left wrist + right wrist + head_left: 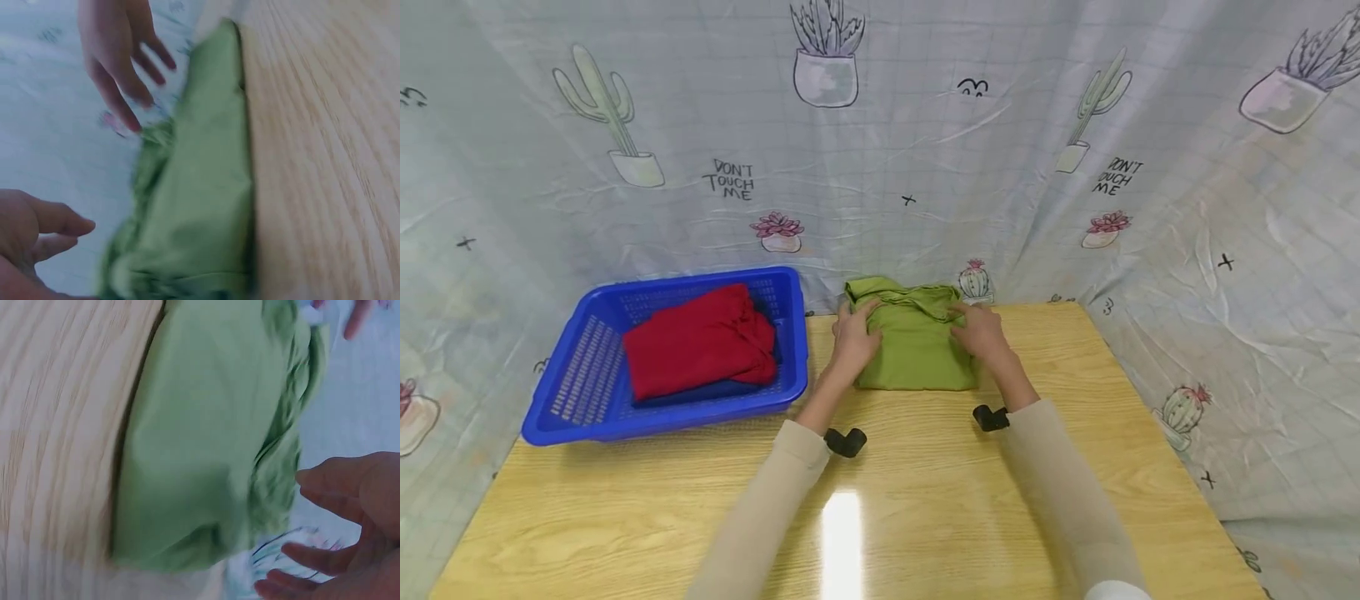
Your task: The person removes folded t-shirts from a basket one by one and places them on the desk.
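A folded green garment (917, 358) lies at the back edge of the table, its far side bunched up in creases. My left hand (853, 337) is at its left side and my right hand (981, 332) at its right. In the left wrist view, the left fingers are loosely bent beside the green cloth (206, 156) with a gap between. The right wrist view has the right hand's fingers spread near the bunched edge of the cloth (187, 425), holding nothing. Whether a right fingertip touches the fabric is hard to tell.
Left of the garment stands a blue plastic basket (801, 333) with a folded red garment (692, 346) on top of dark blue cloth (700, 392). A printed curtain (880, 167) hangs right behind the wooden table (917, 483). Small black devices sit at both wrists.
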Demonstrator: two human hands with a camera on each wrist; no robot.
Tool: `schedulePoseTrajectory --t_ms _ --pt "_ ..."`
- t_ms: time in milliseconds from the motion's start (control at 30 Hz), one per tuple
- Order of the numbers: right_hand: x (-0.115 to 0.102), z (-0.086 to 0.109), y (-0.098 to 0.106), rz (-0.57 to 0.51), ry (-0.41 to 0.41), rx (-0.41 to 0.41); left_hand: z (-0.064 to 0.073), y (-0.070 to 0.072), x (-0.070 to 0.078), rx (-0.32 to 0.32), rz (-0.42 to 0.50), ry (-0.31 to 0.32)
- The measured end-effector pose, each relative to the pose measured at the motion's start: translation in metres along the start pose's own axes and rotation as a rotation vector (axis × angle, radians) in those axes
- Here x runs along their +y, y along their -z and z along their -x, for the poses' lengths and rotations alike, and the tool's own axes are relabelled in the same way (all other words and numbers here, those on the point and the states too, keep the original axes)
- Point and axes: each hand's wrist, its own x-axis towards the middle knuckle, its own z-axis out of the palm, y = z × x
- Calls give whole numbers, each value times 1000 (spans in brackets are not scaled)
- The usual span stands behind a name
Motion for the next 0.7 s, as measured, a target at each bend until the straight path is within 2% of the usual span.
schedulePoseTrajectory --t_ms 67,233,367,467,700 --pt "-11 4 0 20 34 25 10 10 7 -25 14 -58" --pt "-42 12 0 -30 136 23 34 42 17 -73 82 -207" --pt "-66 18 -1 -39 205 17 50 73 16 -95 147 -268" --pt "-83 22 -2 -52 249 15 61 99 11 -94 168 -256" --pt "-115 27 -8 -100 320 -34 77 155 -12 -36 85 -198"
